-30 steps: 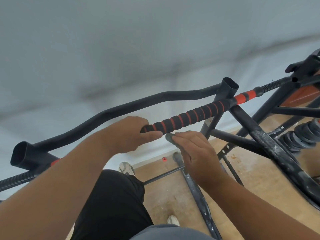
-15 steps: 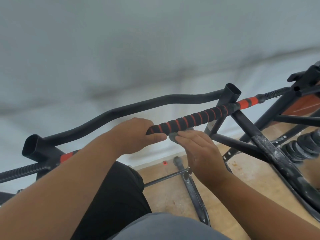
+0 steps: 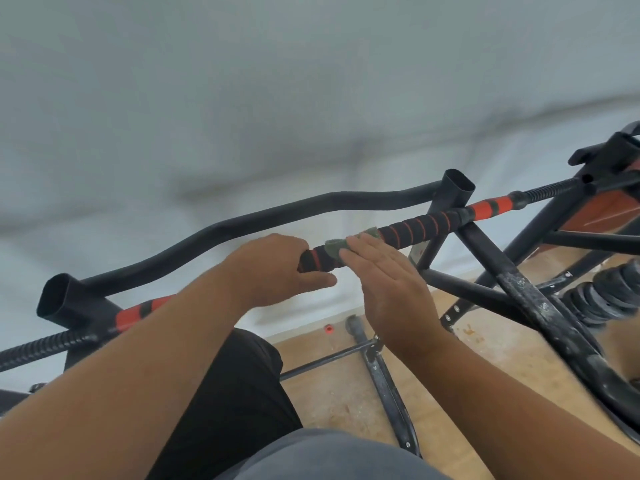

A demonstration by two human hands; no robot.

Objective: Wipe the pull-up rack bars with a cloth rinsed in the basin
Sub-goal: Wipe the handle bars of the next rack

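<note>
Between my two hands runs the black foam-padded bar with red spiral stripes (image 3: 412, 230), and that is where all the contact sits. My left hand (image 3: 273, 271) has its grip closed around the near end of this padded bar, fingers curled over the top and the thumb lying along the underside. Just to the right of that grip, my right hand (image 3: 384, 282) lies with straight fingers pressing a small grey-green cloth (image 3: 334, 248) against the bar; the cloth wraps over the foam, showing on both sides of my fingertips. So the right grip is open and flat, not clasped round anything.

Beyond the right hand the padded bar runs on to a red and black collar (image 3: 491, 206) and then a black ribbed section (image 3: 547, 192) that meets the rack frame. Behind both hands a long wavy black metal tube (image 3: 242, 220) spans between two open-ended black uprights, one (image 3: 455, 188) past my right fingers and one (image 3: 65, 299) out beyond my left forearm. Below the right hand, scuffed black struts (image 3: 526, 292) slope down to a light wooden floor (image 3: 485, 358), where a black coil spring (image 3: 602, 299) lies to the far right. Under the left grip I see a dark trouser leg (image 3: 235, 393), and a small red object (image 3: 328, 329) sits on the floor at the foot of the pale wall (image 3: 277, 81).
</note>
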